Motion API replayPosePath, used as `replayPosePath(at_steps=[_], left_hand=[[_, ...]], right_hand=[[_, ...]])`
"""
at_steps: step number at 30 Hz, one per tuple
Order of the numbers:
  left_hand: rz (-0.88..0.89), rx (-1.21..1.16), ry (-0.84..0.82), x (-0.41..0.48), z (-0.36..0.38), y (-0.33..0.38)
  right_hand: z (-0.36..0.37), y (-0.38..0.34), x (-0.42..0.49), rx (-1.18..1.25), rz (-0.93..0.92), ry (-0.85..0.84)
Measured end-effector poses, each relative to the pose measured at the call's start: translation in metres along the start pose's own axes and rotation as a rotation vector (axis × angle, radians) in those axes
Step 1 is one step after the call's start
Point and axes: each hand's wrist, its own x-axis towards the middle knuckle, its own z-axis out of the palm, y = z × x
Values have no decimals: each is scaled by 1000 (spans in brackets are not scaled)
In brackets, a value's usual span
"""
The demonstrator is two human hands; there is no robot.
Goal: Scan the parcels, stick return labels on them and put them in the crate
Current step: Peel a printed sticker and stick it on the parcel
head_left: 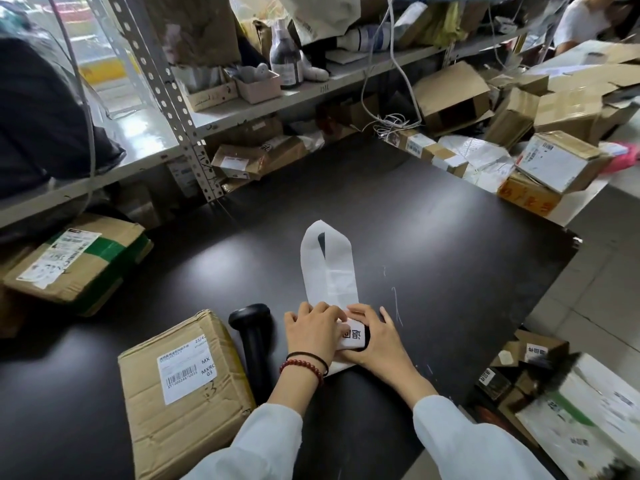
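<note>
Where the black tabletop (433, 237) runs out far to the left of the scanner (252, 344), a cardboard box with green tape (79, 265) is seen lying flat, a printed slip facing up. Just left of the scanner, nearly touching it, a second cardboard box (183, 389) is set with its barcode slip uppermost. The scanner itself is laid on its side, head pointing away from the person. Immediately right of the scanner, the left hand (313, 332) is held flat, fingers straight and close together, pressed onto a white return label (355, 336) printed with black characters. The label is laid on a small dark parcel (366, 337), mostly hidden under both hands. From there a white backing strip (330, 271) is looped away across the tabletop. Further right of the scanner, the right hand (377, 341) is spread open, fingers laid over the parcel, thumb against the label. Well right of the scanner, below the tabletop's edge, labelled parcels (533, 355) are piled; what holds them cannot be told.
</note>
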Motion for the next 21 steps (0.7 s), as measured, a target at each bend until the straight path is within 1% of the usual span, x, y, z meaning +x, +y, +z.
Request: replayPosePath(at_steps=[3,7,14,21], left_hand=[[6,-3,-38,3,-2,1],[66,55,-40,4,-5,3],[59,83,-37,2,-8,1],[28,86,-3,-6,-14,1]], right_hand=[[5,5,1,13,-26,13],[6,9,1,-65,-86,-10],[3,0,1,-141,-63,-52],[4,-1,2,-182,-65,-59]])
